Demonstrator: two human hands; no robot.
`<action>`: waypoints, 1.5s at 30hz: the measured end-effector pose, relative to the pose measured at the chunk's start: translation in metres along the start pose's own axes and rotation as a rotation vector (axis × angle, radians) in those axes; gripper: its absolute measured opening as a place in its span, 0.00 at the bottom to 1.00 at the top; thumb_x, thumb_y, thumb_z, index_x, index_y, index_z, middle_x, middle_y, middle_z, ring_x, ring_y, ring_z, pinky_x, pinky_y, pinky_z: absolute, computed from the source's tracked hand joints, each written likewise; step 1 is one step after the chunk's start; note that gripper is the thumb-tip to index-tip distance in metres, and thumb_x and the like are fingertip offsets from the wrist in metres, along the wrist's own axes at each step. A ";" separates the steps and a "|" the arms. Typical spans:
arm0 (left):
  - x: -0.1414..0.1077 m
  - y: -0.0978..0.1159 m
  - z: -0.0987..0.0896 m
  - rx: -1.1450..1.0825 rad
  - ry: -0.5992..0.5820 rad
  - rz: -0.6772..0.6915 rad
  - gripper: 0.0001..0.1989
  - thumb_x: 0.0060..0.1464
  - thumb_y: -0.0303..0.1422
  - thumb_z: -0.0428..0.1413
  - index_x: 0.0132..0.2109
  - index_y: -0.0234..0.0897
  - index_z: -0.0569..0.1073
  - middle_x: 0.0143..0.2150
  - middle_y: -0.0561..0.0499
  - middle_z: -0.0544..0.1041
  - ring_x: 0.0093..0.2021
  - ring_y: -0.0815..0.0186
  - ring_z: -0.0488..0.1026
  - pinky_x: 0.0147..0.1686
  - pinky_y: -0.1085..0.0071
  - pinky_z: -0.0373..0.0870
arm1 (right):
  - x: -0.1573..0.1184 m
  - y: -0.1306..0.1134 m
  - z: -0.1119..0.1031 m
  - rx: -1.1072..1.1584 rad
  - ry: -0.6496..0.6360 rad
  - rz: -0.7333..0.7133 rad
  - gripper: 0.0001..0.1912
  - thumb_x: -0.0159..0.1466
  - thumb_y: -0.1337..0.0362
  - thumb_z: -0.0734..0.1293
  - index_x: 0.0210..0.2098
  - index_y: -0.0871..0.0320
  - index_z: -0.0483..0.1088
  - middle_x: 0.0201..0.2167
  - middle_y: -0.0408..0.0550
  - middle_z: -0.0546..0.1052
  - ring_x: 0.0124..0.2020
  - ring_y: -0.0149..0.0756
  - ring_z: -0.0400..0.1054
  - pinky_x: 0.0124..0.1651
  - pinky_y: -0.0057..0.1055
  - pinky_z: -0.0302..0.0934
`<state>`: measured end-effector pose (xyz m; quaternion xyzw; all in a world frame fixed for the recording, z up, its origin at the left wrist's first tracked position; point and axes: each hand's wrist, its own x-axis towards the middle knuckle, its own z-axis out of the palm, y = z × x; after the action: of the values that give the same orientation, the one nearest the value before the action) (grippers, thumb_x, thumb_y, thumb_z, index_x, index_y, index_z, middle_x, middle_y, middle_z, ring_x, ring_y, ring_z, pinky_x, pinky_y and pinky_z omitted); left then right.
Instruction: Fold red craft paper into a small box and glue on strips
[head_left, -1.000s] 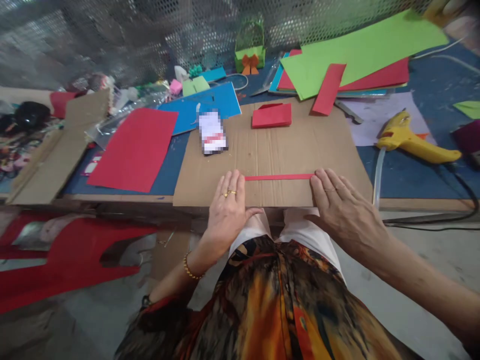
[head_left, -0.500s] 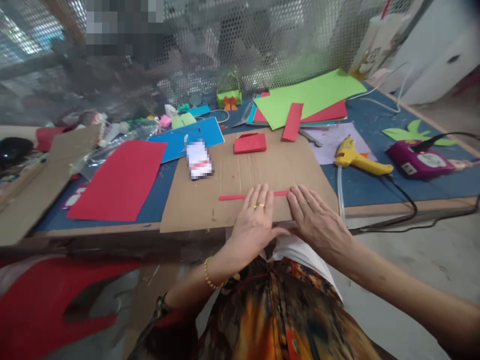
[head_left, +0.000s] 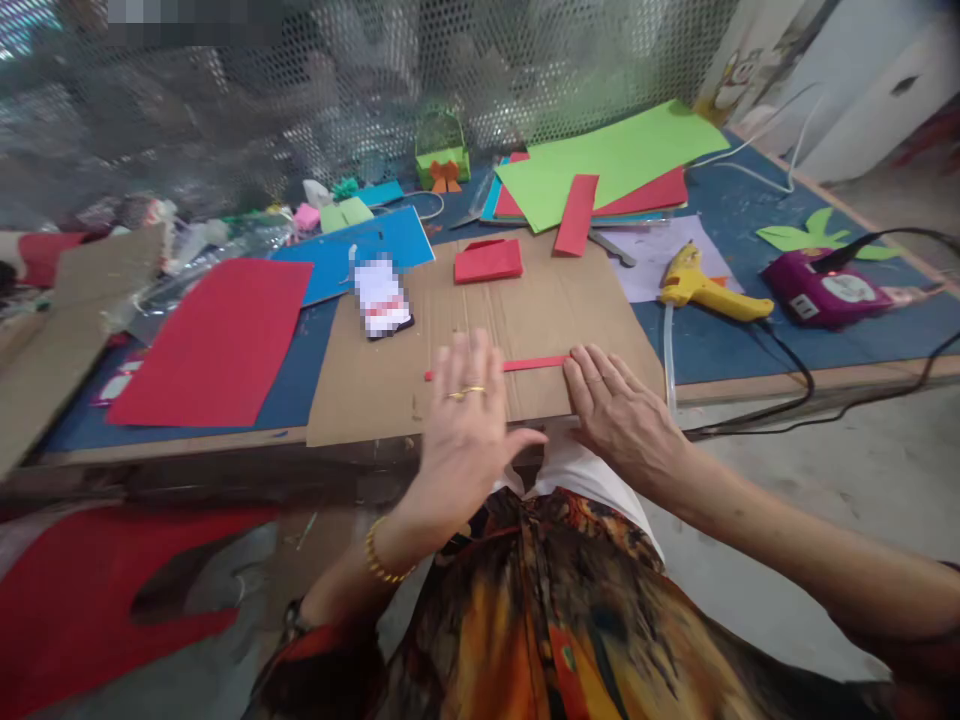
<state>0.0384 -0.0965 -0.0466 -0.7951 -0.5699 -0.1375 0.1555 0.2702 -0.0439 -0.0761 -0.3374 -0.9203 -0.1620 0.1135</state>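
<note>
A narrow red paper strip [head_left: 534, 365] lies across the brown cardboard sheet [head_left: 367, 400] at the table's front edge. My left hand [head_left: 466, 420], fingers stretched out and thumb spread, is over the strip's left part and hides some of it; whether it touches the strip I cannot tell. My right hand [head_left: 626, 400] lies flat with its fingertips on the strip's right end. Beyond the hands, a folded red paper piece [head_left: 489, 262] rests on the cardboard. A small red paper rectangle [head_left: 577, 216] overlaps the cardboard's back edge.
To the right are a yellow glue gun [head_left: 709, 285], its black cord, a purple power socket box [head_left: 829, 290] and scissors [head_left: 613, 248]. A phone [head_left: 382, 297] and a red sheet [head_left: 217, 340] lie left. Green sheets [head_left: 622, 155] and a small green basket [head_left: 442, 165] stand behind.
My left hand has slid left along the strip and looks slightly raised. My right hand stays at the strip's right end. The whole view has shifted a little.
</note>
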 end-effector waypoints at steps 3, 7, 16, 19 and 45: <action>0.027 0.029 0.016 -0.075 -0.104 0.170 0.47 0.67 0.58 0.54 0.74 0.19 0.63 0.76 0.27 0.63 0.78 0.44 0.60 0.78 0.45 0.57 | -0.001 -0.001 0.001 0.010 0.010 0.030 0.32 0.71 0.72 0.63 0.71 0.85 0.58 0.70 0.85 0.65 0.73 0.68 0.63 0.71 0.61 0.65; 0.023 0.028 0.025 -0.107 -0.107 0.119 0.44 0.68 0.54 0.56 0.72 0.17 0.64 0.74 0.27 0.66 0.77 0.46 0.63 0.77 0.50 0.61 | -0.002 -0.001 -0.002 0.001 0.013 0.020 0.30 0.71 0.73 0.62 0.70 0.84 0.59 0.69 0.83 0.68 0.72 0.66 0.65 0.71 0.59 0.66; -0.024 -0.028 0.013 -0.092 0.004 -0.042 0.41 0.69 0.56 0.52 0.70 0.21 0.69 0.71 0.28 0.72 0.72 0.41 0.70 0.73 0.44 0.66 | 0.001 0.008 -0.013 0.069 -0.074 0.013 0.31 0.72 0.70 0.65 0.69 0.84 0.60 0.69 0.84 0.67 0.72 0.69 0.64 0.70 0.62 0.66; -0.025 -0.029 0.013 -0.093 -0.003 -0.029 0.42 0.70 0.56 0.50 0.70 0.18 0.69 0.71 0.25 0.71 0.72 0.39 0.70 0.73 0.42 0.65 | 0.007 0.012 -0.027 0.153 -0.126 0.033 0.35 0.73 0.61 0.68 0.70 0.81 0.61 0.69 0.82 0.68 0.72 0.69 0.64 0.68 0.61 0.69; -0.026 -0.020 0.017 -0.018 0.019 -0.054 0.34 0.72 0.45 0.54 0.71 0.18 0.68 0.72 0.25 0.70 0.72 0.36 0.70 0.72 0.38 0.64 | 0.030 0.014 -0.056 0.016 -0.162 0.082 0.30 0.75 0.47 0.63 0.58 0.71 0.72 0.45 0.68 0.83 0.48 0.56 0.79 0.54 0.49 0.73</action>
<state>0.0117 -0.1054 -0.0708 -0.7793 -0.5885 -0.1543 0.1501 0.2626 -0.0374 -0.0116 -0.3859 -0.9132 -0.1221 0.0480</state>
